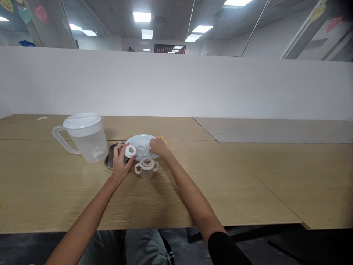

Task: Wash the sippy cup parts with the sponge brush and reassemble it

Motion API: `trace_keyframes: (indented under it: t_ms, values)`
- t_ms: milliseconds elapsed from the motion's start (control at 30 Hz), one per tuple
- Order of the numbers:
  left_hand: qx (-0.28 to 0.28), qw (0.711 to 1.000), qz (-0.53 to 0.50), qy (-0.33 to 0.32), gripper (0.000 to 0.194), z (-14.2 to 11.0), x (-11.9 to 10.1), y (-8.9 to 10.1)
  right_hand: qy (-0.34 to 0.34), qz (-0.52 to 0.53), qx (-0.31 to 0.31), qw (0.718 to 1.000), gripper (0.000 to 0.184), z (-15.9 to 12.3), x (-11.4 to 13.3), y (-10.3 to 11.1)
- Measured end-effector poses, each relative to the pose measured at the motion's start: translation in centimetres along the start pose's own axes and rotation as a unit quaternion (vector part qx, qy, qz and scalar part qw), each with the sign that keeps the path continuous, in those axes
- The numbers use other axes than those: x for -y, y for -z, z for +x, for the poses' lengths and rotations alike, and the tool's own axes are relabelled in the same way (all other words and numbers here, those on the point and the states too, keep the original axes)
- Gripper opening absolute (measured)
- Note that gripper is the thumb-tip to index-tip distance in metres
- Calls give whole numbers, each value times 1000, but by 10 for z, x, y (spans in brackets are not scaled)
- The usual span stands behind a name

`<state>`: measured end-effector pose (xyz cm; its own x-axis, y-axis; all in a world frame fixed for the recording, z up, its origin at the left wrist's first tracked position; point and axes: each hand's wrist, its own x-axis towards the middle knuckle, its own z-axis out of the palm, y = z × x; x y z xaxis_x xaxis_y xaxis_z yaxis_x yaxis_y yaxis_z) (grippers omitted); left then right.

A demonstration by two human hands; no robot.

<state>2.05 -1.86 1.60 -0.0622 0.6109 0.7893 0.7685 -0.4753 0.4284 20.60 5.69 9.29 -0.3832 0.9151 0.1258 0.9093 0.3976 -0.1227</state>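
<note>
My left hand [120, 161] grips a white ring-shaped bottle collar [130, 151], its round opening turned toward me. My right hand [159, 147] is closed over the right side of a white bowl [131, 140]. From that fist sticks out a yellow handle [162, 138]; a thin line runs from the fist toward the collar, its end too small to make out. A clear dome-like piece [141, 150] shows in the bowl between my hands. Just nearer to me, a small translucent bottle with two white handles [147, 170] stands upright, its mouth uncovered.
A lidded translucent pitcher [87, 138] with liquid stands at the left. Beside it, partly behind my left hand, lies a dark metal tray [109, 159]. A small flat pale object [42, 118] lies far left on the wooden table [220, 176]. A white partition [176, 84] borders the back.
</note>
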Motion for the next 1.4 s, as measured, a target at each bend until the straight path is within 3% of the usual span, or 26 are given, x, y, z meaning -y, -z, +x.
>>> trace_keyframes:
  t_ms: [133,200,267,333,500,633,767,867,1000,1100,1167,1233,1300,1400]
  values:
    - [6,1000,10,-7,54,0,1,-2,13,19,-14,1000,27,-1,5,1]
    - [4,1000,16,-3,57,-1,1,-3,69,110,-19,991,35,-8,16,10]
    - [-7,1000,21,1,59,-1,2,-3,149,213,17,965,39,-17,28,19]
    - [-12,1000,18,-2,61,-2,2,-4,178,221,44,958,40,-24,40,23]
    - [9,1000,25,-16,83,0,6,-3,109,125,-42,985,36,-20,35,20]
    - [-24,999,21,-3,69,1,10,0,-5,-3,-64,998,36,-4,6,7]
    - [-89,996,27,15,58,6,13,12,-28,-97,6,995,35,7,-10,-12]
    - [-169,983,65,30,54,17,21,34,-23,-101,15,995,37,11,-10,-24]
    - [-373,912,113,128,55,37,56,72,-1,-102,20,995,35,14,-9,-33]
    - [-444,859,104,232,52,48,94,91,9,-104,24,994,32,16,-11,-36]
    - [-424,858,83,279,48,52,118,96,14,-101,31,994,30,15,-13,-35]
    - [-359,880,57,305,39,54,135,97,18,-94,36,995,30,14,-14,-31]
    - [-315,887,51,333,31,56,144,97,19,-89,35,995,33,13,-16,-24]
    - [-305,887,73,339,27,63,143,103,25,-44,3,999,37,8,-19,-6]
